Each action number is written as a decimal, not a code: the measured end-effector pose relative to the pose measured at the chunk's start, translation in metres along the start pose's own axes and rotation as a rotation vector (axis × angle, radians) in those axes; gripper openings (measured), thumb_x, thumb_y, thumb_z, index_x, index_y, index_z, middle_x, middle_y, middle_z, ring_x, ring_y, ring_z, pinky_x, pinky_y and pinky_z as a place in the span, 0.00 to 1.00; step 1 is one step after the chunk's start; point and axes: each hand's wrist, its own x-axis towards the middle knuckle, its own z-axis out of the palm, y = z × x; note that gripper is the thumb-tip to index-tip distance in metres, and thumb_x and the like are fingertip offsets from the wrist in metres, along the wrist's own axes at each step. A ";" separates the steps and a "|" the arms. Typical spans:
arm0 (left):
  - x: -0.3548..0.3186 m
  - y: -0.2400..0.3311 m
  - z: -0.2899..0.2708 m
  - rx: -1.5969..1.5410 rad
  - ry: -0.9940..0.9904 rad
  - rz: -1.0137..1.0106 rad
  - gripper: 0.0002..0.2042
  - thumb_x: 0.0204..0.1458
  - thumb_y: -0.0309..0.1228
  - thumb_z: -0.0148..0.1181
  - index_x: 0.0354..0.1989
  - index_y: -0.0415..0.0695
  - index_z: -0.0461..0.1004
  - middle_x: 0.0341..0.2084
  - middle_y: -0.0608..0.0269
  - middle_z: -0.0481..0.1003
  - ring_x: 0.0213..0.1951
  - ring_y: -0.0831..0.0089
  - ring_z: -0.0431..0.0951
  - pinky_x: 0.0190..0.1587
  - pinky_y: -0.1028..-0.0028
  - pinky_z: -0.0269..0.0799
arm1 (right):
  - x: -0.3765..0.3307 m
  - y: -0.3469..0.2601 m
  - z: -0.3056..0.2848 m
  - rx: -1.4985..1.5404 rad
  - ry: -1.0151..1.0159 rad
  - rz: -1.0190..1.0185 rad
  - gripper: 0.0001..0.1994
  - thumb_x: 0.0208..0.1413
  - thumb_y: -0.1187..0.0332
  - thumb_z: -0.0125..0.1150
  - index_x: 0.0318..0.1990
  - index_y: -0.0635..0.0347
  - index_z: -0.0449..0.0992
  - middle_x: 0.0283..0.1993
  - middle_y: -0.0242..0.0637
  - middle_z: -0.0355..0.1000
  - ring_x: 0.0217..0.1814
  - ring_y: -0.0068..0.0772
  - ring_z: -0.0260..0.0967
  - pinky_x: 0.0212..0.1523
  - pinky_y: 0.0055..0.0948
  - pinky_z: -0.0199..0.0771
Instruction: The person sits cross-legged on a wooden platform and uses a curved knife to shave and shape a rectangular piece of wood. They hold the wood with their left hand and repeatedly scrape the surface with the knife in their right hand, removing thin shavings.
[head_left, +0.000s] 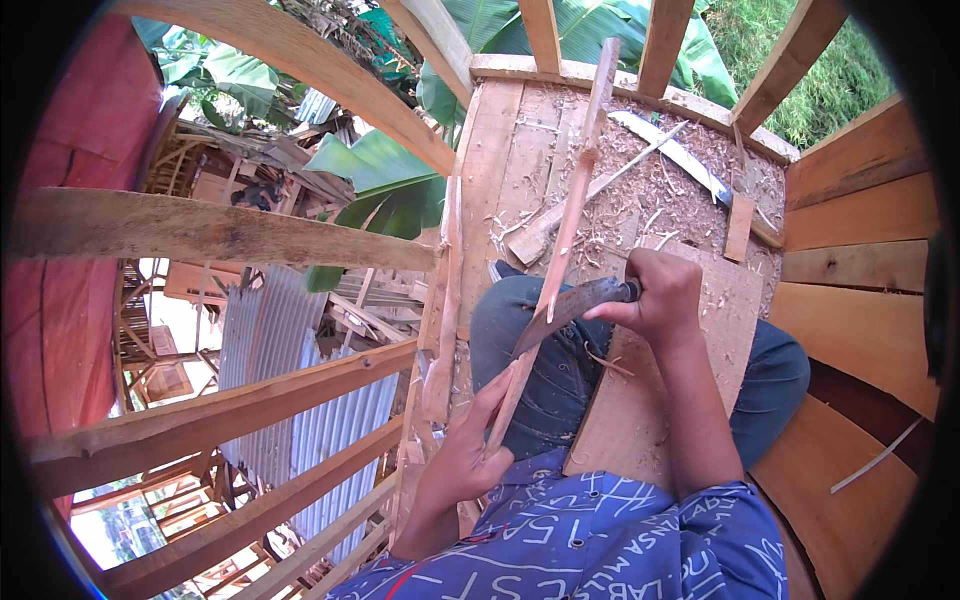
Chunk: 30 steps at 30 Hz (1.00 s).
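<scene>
I cannot see most of the handle [631, 291] of the knife [572, 306], covered by the right hand [664, 297]. Far left, the red sheet [90, 150] is cut off.

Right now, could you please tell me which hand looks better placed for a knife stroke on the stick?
The right hand, I think: it grips the knife, which lies across the stick. The left hand holds the stick's near end, so it seems better suited to steadying.
</scene>
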 end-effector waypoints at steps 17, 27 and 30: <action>-0.002 0.003 0.008 0.164 -0.011 0.136 0.41 0.36 0.19 0.48 0.67 0.41 0.51 0.65 0.41 0.56 0.66 0.46 0.57 0.67 0.62 0.51 | 0.045 0.069 -0.023 -0.150 0.166 0.258 0.38 0.40 0.28 0.61 0.12 0.61 0.65 0.09 0.37 0.58 0.11 0.33 0.56 0.15 0.35 0.56; -0.001 0.001 0.006 -0.020 0.018 0.062 0.38 0.32 0.17 0.47 0.63 0.38 0.56 0.65 0.39 0.56 0.67 0.47 0.57 0.67 0.61 0.49 | 0.019 0.039 -0.047 0.076 -0.080 0.457 0.35 0.46 0.34 0.61 0.17 0.65 0.73 0.11 0.44 0.63 0.14 0.43 0.64 0.19 0.39 0.63; 0.002 0.000 0.010 -0.001 0.030 0.069 0.38 0.32 0.18 0.47 0.63 0.37 0.56 0.64 0.38 0.56 0.67 0.48 0.57 0.68 0.61 0.49 | 0.002 0.002 -0.049 0.130 -0.190 0.315 0.35 0.45 0.33 0.61 0.17 0.65 0.73 0.11 0.43 0.64 0.14 0.42 0.66 0.19 0.38 0.64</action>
